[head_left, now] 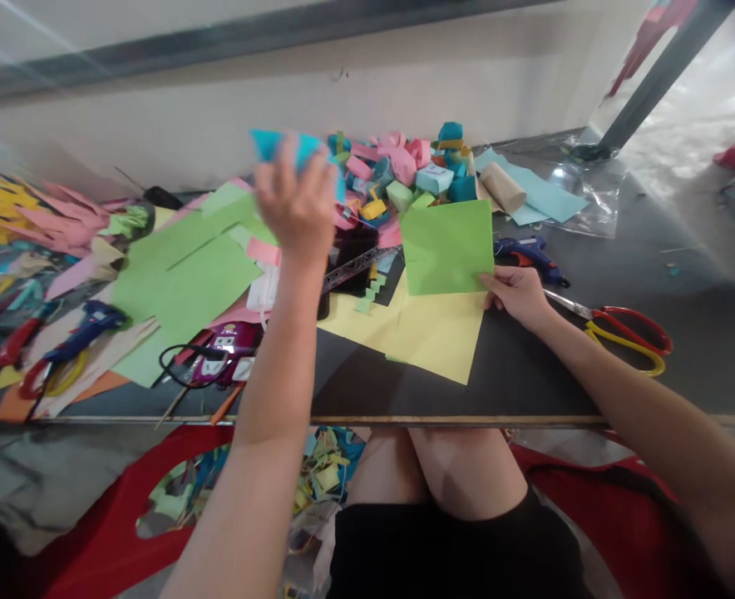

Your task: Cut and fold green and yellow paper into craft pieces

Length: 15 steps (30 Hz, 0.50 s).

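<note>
Pale wall (280, 112) behind, dark desk (355, 387) before you, and it's crowded from nine o'clock right round to three. Far left, towards eight, a glue gun (86, 333) lies among paper scraps, out at the side where it leaves your middle free. At ten, green sheets (180, 291) overlap in a loose spread, like stock parked within reach. Just below them, a purple device (239, 339) sits near the front edge.

Up at eleven, your left hand (298, 200) has the blue paper (268, 146) in its grasp, lifted off the desk and probably high enough to pass over the clutter. Blur hides exactly how the fingers lie. At twelve, curled paper pieces (402, 162) are heaped against the wall, seemingly so the near side stays workable. The ruler (355, 268) slants just below that heap.

Now the middle: a yellow sheet (439, 337) lies flat, and over its upper part comes the green square (448, 245). Your right hand (517, 291) pinches that square by its lower right corner, a light hold that leaves nearly the whole face uncovered. Beyond it, at one, rests a cardboard tube (503, 186); towards two, a second glue gun (539, 256). Last, at three, scissors (583, 310), handles pointing outward, close by your right forearm.
</note>
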### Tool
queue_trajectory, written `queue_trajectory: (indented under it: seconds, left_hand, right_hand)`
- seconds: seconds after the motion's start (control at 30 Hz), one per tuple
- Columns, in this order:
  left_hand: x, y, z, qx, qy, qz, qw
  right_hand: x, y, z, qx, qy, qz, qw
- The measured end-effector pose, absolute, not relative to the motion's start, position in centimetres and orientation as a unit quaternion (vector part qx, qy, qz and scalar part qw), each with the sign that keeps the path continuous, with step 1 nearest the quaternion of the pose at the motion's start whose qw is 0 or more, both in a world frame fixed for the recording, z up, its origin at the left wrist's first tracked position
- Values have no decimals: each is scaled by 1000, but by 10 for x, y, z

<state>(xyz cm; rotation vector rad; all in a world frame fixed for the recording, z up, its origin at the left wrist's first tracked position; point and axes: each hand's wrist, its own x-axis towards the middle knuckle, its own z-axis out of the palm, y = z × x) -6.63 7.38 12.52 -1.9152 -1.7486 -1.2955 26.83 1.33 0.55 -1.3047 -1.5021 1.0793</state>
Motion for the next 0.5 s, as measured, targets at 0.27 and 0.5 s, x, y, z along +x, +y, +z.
queue_trajectory:
  seconds: [0.27,0.5]
  left_hand:
    - [-52,30,147,-829,-476,-287,-65]
    - [-10,61,40,-851,-442,-246,-141]
  right_hand:
    - [268,13,8,-519,-617,425,412]
    - [268,9,8,-485,-632,447,407]
